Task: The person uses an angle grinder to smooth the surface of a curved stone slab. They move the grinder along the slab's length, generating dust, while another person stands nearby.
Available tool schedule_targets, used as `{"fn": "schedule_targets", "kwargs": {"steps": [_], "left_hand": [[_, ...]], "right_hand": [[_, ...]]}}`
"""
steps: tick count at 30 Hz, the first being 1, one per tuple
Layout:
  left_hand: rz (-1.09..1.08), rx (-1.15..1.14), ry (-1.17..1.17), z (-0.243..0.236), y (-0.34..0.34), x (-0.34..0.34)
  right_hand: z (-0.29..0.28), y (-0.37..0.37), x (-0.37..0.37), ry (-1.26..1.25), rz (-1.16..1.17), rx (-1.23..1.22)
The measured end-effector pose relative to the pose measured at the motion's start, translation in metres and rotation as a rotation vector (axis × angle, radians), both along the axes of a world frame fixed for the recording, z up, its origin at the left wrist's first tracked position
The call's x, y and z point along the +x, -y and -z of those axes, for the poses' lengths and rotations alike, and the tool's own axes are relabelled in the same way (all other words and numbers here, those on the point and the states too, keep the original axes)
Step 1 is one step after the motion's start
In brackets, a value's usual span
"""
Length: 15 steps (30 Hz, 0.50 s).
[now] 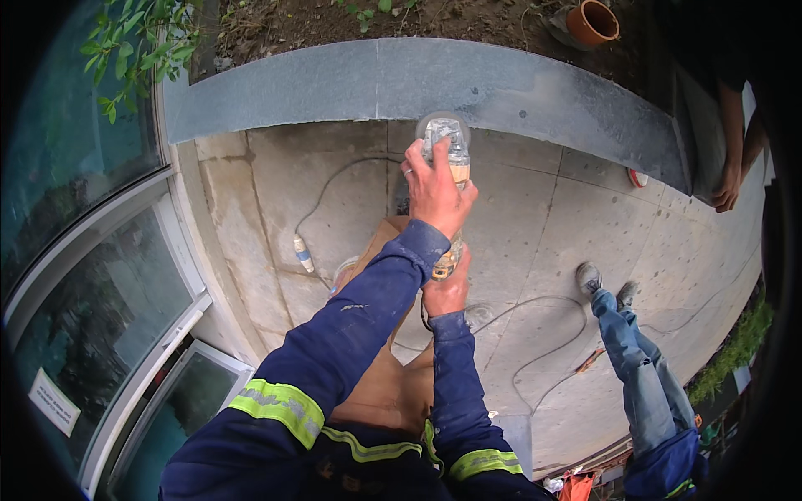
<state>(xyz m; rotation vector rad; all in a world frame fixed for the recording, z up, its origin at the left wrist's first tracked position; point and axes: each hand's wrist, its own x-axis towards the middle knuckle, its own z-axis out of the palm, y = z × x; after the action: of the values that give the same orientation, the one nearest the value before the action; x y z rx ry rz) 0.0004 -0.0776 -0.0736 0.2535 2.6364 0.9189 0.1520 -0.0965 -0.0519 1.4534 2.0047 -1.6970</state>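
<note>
Both my hands are closed on a dusty yellow and grey angle grinder [459, 174]. My left hand [438, 190] wraps the front of it just behind the metal head, fingers bent over the top. Lower down, my right hand [449, 288] grips the rear of the body, partly hidden under the tool and my left sleeve. The round disc [443, 118] looks blurred and overlaps the front edge of the grey stone coping [317, 93]. Whether it touches the stone, I cannot tell.
A power cord [541, 357] loops over the paving, and a cable connector [303, 253] lies on the left. Someone in jeans [639, 367] stands at right; another person's hands [728, 188] rest near the coping's right end. Glass door panels [109, 309] line the left. A terracotta pot [591, 23] sits in the soil.
</note>
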Motion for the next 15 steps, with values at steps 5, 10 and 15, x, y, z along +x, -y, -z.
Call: {"fn": "schedule_targets", "kwargs": {"steps": [5,10,15], "left_hand": [[0.019,0.013,0.019,0.000,-0.022,0.003],[0.028,0.019,0.044,-0.003,-0.017,0.015],[0.026,-0.002,0.019,-0.001,-0.016,0.011]], "right_hand": [[-0.001,-0.014,-0.001,0.048,-0.014,0.077],[-0.005,-0.013,0.011,0.076,-0.008,0.040],[-0.001,-0.015,0.010,0.059,-0.011,0.010]]}}
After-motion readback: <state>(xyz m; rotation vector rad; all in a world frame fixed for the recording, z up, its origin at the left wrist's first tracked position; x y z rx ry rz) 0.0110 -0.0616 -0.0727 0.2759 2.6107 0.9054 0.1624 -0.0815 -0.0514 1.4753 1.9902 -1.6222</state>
